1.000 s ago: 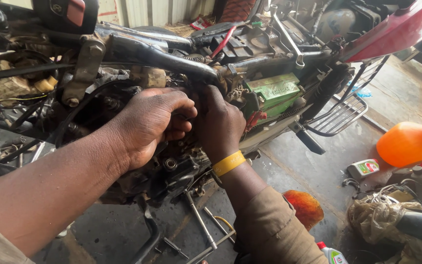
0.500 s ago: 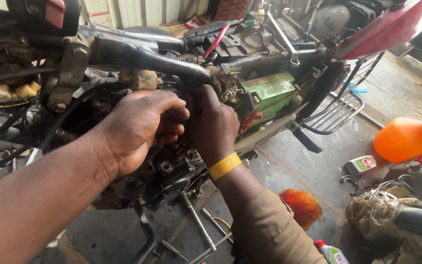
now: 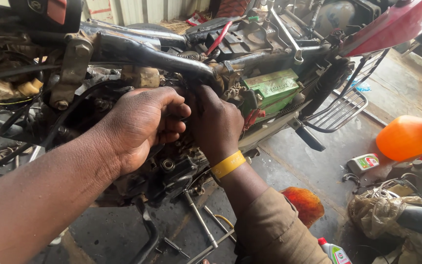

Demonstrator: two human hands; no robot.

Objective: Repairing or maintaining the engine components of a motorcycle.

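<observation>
Both hands unmoved since a second ago: left hand [image 3: 140, 124] and right hand [image 3: 216, 124] curled on engine [image 3: 172, 168] parts, grip contents hidden; battery [image 3: 272, 90] at 2 o'clock.

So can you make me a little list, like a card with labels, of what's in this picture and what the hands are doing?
place: workshop with a concrete floor
main thing: stripped motorcycle, frame and engine bare
left hand: fingers curled in against the engine area
right hand: reaching into the same spot, yellow wristband on the wrist
held item: hidden between the hands, cannot tell
nearby on the bike: green battery, red rear panel
on the floor: orange jug, small bottles, metal rods
</observation>
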